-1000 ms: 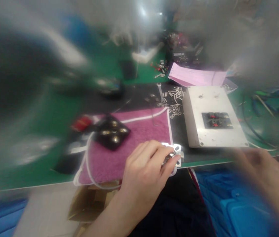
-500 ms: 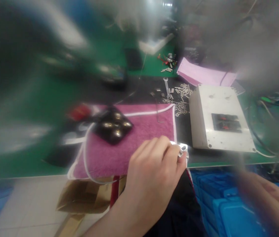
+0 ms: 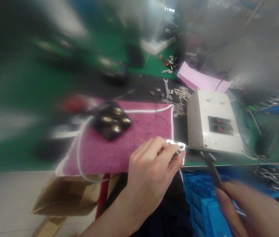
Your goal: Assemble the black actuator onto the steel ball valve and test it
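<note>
My left hand (image 3: pixel 151 174) is closed on a small shiny metal part (image 3: pixel 179 148) with cut-outs, above the right edge of the pink cloth (image 3: pixel 139 141). A slim open-end wrench (image 3: pixel 214 171), its forked end pointing up and left, is in my closed right hand (image 3: pixel 250 207), blurred by motion. The wrench's tip is apart from the metal part, to its right. On the cloth's left side rests a black block with brassy round contacts (image 3: pixel 112 120). An L-shaped hex key (image 3: pixel 156 112) lies near the cloth's far right corner.
A white metal box with dark switches (image 3: pixel 219 123) stands at right. Behind the cloth lie another wrench (image 3: pixel 166 87), loose metal pins (image 3: pixel 181 93) and rings (image 3: pixel 179 110). Blue crates (image 3: pixel 201 197) and a cardboard box (image 3: pixel 67 197) are below the table edge.
My right hand has come left and into clearer view, bringing the wrench closer to the metal part. My left hand keeps its hold, nearly in place. The view has shifted slightly.
</note>
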{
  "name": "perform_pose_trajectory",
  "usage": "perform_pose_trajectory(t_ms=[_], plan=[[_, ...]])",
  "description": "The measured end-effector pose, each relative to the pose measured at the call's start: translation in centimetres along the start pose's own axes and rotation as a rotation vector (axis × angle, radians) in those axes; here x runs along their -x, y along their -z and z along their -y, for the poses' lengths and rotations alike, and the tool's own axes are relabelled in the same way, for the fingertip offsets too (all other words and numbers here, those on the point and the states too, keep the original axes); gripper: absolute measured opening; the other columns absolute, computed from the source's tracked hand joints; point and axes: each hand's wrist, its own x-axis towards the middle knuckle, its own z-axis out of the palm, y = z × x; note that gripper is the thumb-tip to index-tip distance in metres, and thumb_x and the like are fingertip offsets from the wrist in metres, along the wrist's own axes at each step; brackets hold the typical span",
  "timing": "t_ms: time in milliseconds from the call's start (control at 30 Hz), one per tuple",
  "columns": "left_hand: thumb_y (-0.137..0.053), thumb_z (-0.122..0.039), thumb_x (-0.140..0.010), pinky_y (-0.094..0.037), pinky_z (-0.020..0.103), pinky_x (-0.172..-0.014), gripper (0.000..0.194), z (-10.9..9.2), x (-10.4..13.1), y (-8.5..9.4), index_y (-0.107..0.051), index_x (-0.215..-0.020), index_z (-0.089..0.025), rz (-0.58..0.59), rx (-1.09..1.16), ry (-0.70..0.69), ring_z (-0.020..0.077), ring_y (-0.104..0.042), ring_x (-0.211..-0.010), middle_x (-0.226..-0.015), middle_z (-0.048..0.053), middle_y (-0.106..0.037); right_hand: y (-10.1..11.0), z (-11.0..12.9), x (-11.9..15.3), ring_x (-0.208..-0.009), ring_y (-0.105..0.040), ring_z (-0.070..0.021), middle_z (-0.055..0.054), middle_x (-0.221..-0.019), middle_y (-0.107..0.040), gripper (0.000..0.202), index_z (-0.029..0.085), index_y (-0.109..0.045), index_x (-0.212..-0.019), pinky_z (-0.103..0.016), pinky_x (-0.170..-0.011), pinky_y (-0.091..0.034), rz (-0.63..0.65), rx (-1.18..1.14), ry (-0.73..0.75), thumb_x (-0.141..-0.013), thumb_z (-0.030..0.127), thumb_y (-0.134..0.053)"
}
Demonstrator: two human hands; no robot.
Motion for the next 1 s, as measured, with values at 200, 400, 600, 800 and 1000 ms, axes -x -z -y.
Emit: perform_pose_trajectory(t_ms=[200,400,600,800,1000], plan=[[-0.070,-0.031,-0.100,-0.043,0.030,-0.071,0.016,0.3,0.9,-1.4,-0.071,-0.116,-0.031,-0.099,0.012,0.038,0.0117,-0.055,-0.077,-0.090,-0.003,-0.058,0.8,0.0,-2.3,-0.044,-0.054,-0.0110,0.002,-0.060,-0.057,0.019,0.021,-0.063,-0.087,-0.025,-0.044,-0.037,0.075,0.134,0.160,-0.104,0.024,-0.055],[-0.070,-0.030,-0.100,-0.042,0.029,-0.067,0.015,0.3,0.6,-1.4,-0.071,-0.115,-0.030,-0.128,0.005,0.013,0.0109,-0.054,-0.072,-0.085,-0.004,-0.057,2.6,-0.7,-2.5,-0.039,-0.048,-0.0070,0.004,-0.060,-0.053,0.013,0.020,-0.060,-0.089,-0.023,-0.041,-0.033,0.139,0.182,0.277,-0.101,0.021,-0.059],[-0.069,-0.027,-0.100,-0.041,0.030,-0.067,0.010,0.1,0.2,-0.9,-0.073,-0.109,-0.026,-0.118,0.014,-0.001,0.0114,-0.054,-0.072,-0.083,-0.003,-0.057,2.6,-0.1,-2.8,-0.047,-0.054,-0.0122,0.001,-0.064,-0.058,0.005,0.020,-0.057,-0.095,-0.026,-0.051,-0.039,0.111,0.232,0.296,-0.100,0.017,-0.058],[-0.069,-0.027,-0.100,-0.043,0.029,-0.068,0.011,0.3,0.2,-1.1,-0.072,-0.111,-0.027,-0.106,0.071,0.012,0.0117,-0.055,-0.075,-0.086,-0.003,-0.058,1.8,-0.2,-2.4,-0.044,-0.051,-0.0094,0.003,-0.061,-0.054,0.008,0.020,-0.059,-0.092,-0.024,-0.048,-0.036,0.140,0.197,0.261,-0.100,0.019,-0.059],[-0.070,-0.025,-0.099,-0.045,0.029,-0.068,0.018,0.6,0.7,-1.4,-0.072,-0.117,-0.028,-0.124,0.079,0.018,0.0114,-0.057,-0.076,-0.088,-0.003,-0.059,0.6,-0.1,-1.8,-0.049,-0.054,-0.0106,0.002,-0.066,-0.055,0.014,0.021,-0.060,-0.092,-0.026,-0.053,-0.037,0.223,0.140,0.133,-0.105,0.022,-0.056]])
